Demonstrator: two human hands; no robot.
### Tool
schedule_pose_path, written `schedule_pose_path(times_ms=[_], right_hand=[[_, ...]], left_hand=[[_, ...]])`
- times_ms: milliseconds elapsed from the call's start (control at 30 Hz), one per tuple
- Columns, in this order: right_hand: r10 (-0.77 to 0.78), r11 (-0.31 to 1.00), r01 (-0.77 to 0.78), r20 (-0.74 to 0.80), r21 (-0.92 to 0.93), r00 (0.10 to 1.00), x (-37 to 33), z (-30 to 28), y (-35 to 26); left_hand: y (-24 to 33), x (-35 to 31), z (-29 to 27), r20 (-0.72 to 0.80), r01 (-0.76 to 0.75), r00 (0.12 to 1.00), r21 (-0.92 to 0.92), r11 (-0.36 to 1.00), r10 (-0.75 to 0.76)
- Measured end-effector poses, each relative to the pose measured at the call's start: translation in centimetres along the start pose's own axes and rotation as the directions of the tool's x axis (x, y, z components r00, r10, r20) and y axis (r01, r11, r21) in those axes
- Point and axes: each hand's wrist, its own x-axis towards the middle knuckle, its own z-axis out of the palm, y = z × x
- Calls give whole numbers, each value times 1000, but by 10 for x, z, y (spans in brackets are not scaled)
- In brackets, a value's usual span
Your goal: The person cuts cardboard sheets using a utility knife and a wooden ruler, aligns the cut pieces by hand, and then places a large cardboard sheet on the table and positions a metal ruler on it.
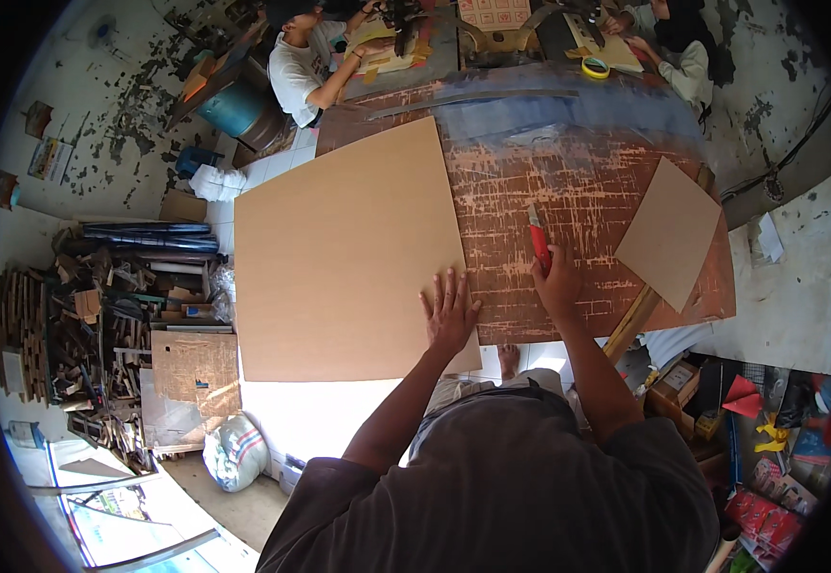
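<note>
A large sheet of brown cardboard lies over the left part of the worn work table and hangs past its left and near edges. Flat on the sheet's near right corner rests my left hand, fingers spread. My right hand is closed around a red utility knife, held above the scratched tabletop to the right of the sheet. The knife's tip points away from me. A smaller cardboard piece lies at the table's right side, partly over a wooden strip.
Along the table's far side lies a long metal strip. Beyond it two people work at benches, with a yellow tape roll near the right one. Stacked scrap wood fills the left; cluttered boxes stand at lower right.
</note>
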Motion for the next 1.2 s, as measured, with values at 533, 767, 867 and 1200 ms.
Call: schedule_pose_path(times_ms=[533,767,867,1200], right_hand=[[150,988,-152,-70,-11,986,23,-18,29],[166,986,-165,-76,19,983,22,-14,32],[157,987,-158,-100,-3,983,24,-13,33],[133,991,-135,-101,-9,986,24,-11,32]], left_hand=[[10,58,-3,6,63,998,-93,994,-62],[12,83,-6,16,105,995,-142,984,-103],[13,87,-5,9,106,994,-143,984,-106],[-12,59,-9,-58,-79,996,-197,977,68]])
